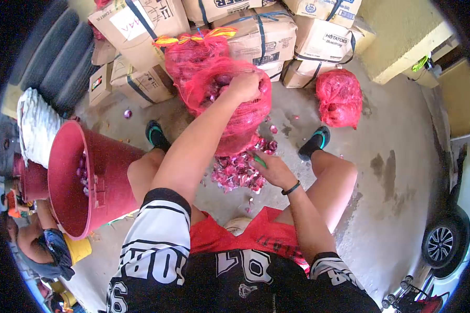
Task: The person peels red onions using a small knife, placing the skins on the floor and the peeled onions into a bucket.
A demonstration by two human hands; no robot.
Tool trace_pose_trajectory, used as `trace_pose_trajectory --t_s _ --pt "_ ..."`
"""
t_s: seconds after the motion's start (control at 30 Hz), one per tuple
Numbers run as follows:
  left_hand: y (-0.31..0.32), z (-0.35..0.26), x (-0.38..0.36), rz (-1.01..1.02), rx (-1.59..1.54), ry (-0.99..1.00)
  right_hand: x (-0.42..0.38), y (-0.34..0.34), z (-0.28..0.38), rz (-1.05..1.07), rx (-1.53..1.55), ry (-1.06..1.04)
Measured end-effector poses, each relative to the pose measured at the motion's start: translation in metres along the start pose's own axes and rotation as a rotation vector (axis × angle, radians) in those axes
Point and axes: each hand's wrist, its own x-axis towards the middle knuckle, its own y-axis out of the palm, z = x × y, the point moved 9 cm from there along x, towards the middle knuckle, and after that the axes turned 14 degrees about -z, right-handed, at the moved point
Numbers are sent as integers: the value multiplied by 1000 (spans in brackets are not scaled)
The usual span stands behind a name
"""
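Note:
A red mesh bag [243, 122] of red onions stands before me with its mouth open. My left hand [245, 86] is at that mouth, fingers curled; what they hold is hidden. Some onions [214, 94] show inside, left of the hand. Lower down, between my knees, my right hand [273, 169] is closed around a small green-handled knife [259, 160], its blade hardly visible. Beneath and beside that hand, purple onion skins [237, 172] lie heaped on the floor, against the foot of the bag.
At my left a large red tub [109, 169] lies tilted, onions [82, 175] inside. Behind the open bag are another filled mesh bag [193, 52] and stacked cartons [263, 39]. A tied red bag [339, 98] sits right. A co-worker [42, 245] is far left; a car wheel [440, 242] right.

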Motion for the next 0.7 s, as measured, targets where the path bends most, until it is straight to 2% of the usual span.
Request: trace_pose_trajectory --t_s 0.07,0.17,0.23,0.33,0.43,0.53,0.63,0.7 --pt "-16 -3 -8 -38 -137 11 1 -7 7 0 7 8" --pt "-58 27 -24 -306 -645 -144 3 -24 25 -5 4 21" --pt "-80 29 -61 -162 -1346 -498 0 -33 34 -23 9 38" --pt "-130 -3 -121 -238 -1683 -495 1 -24 23 -60 -14 75" --pt "-107 9 -180 -258 -1869 -514 3 -23 37 -89 168 131" --pt "-54 4 -233 -314 -2014 -728 -4 -13 50 -62 479 221" --pt "-41 1 -254 -311 -1938 -718 -18 -20 83 -54 614 256" --pt "-45 4 -251 -317 -1912 -658 -21 -25 101 -127 593 163"
